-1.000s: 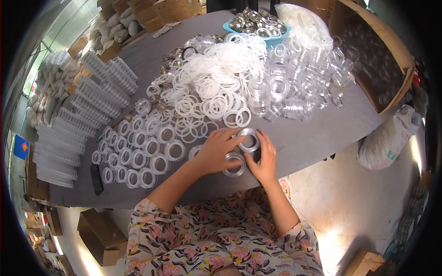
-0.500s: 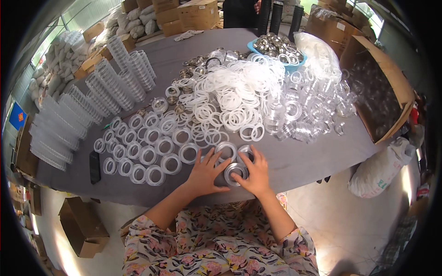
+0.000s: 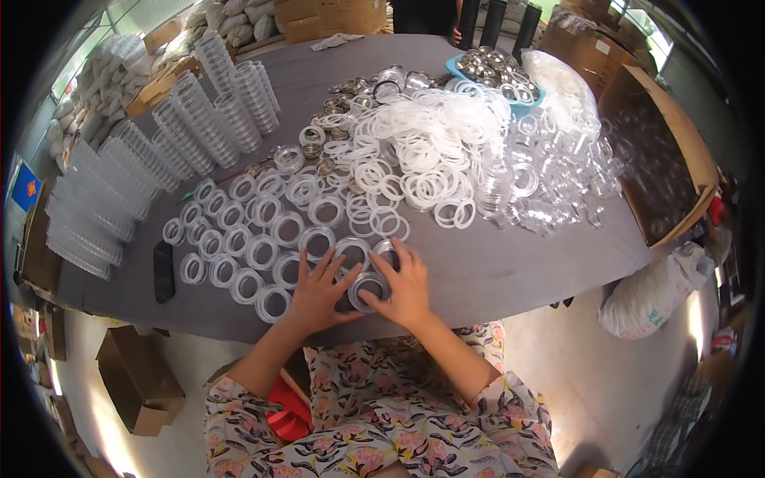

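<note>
My left hand (image 3: 319, 296) lies over the near edge of the block of rings, fingers spread and touching clear plastic rings. Beside it, my right hand (image 3: 404, 288) has its fingers apart, its thumb over a clear ring (image 3: 353, 292) between the hands. Another clear ring (image 3: 352, 240) sits just beyond, and a further one is partly covered by the right fingers. To the left, rows of clear plastic rings (image 3: 263, 265) lie flat, close together. Farther off is a heap of flat white rings (image 3: 430, 143). What lies under my left palm is hidden.
Tall stacks of clear rings (image 3: 191, 119) stand at the left, near a black phone (image 3: 163, 272). Loose clear parts (image 3: 550, 183) lie right of the heap. Behind sits a blue basin (image 3: 456, 67) of metal rings. An open carton (image 3: 661, 151) borders the table's right side.
Both hands have slid left together, and the rings by them now lie against the rows. The view has also shifted a little.
</note>
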Demonstrator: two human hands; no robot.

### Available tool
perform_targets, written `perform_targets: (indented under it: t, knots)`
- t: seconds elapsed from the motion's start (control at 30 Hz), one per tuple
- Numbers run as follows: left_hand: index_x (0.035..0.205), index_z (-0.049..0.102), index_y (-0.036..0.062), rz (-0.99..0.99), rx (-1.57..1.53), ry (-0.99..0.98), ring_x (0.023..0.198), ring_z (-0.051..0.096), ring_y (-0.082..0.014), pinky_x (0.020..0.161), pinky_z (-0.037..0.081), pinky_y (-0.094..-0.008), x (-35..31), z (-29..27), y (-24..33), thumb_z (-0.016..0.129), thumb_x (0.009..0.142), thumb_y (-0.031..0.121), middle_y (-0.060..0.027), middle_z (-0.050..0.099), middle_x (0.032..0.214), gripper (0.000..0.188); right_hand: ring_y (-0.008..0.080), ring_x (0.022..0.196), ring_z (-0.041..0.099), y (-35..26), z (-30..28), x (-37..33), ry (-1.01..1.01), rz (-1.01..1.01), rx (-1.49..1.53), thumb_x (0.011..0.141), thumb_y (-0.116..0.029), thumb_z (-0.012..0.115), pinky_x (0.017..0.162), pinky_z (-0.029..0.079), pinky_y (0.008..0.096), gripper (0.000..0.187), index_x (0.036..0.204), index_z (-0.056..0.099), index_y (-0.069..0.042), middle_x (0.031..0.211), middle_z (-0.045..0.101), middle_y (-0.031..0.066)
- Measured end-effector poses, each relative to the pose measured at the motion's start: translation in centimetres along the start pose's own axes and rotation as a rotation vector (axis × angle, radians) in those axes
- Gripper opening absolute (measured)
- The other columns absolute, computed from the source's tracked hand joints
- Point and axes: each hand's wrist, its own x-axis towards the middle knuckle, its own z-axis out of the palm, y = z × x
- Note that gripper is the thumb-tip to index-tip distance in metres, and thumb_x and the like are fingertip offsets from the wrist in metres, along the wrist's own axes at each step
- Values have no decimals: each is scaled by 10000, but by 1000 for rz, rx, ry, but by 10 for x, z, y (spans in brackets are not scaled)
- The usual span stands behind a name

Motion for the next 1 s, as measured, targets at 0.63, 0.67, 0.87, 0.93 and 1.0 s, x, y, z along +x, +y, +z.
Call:
perform_targets:
  t: [0.63, 0.67, 0.87, 0.93, 1.0]
  knots:
    - [1259, 461, 29, -62, -218, 37, 1175, 450, -359, 1006, 333, -475, 122, 16, -3, 717, 730, 361, -174, 533, 1200, 676, 315, 1016, 509, 72, -26, 43, 201, 171, -160, 773, -105, 590, 873, 380, 424, 289, 1061, 598, -73, 1059, 578, 123]
    - [1263, 450, 12, -148, -263, -2, 1143, 471, -356, 982, 362, -453, 139, 21, -1, 729, 715, 357, -174, 548, 1177, 705, 317, 988, 511, 70, -30, 36, 230, 166, -140, 777, -90, 592, 855, 386, 423, 256, 1031, 602, -64, 1021, 580, 122]
    - [1259, 396, -47, -195, -142, 82, 1020, 521, -345, 902, 390, -438, 195, 55, 9, 786, 625, 388, -199, 583, 1056, 863, 318, 1022, 513, 83, -46, -5, 302, 253, -35, 774, -92, 617, 870, 391, 412, 249, 1019, 599, -53, 1064, 585, 128]
    - [1224, 438, -24, -185, -94, 123, 1003, 526, -332, 896, 380, -443, 201, 66, 9, 787, 617, 371, -174, 597, 1014, 803, 319, 1052, 507, 88, -43, -7, 298, 284, -5, 773, -105, 623, 896, 381, 416, 291, 1058, 587, -55, 1106, 577, 130]
    - [1195, 474, 10, -182, -91, 112, 989, 525, -318, 893, 363, -457, 207, 69, 8, 786, 612, 354, -139, 612, 973, 745, 320, 1086, 495, 89, -43, -2, 273, 315, 10, 776, -130, 624, 927, 366, 425, 350, 1115, 571, -67, 1151, 563, 128]
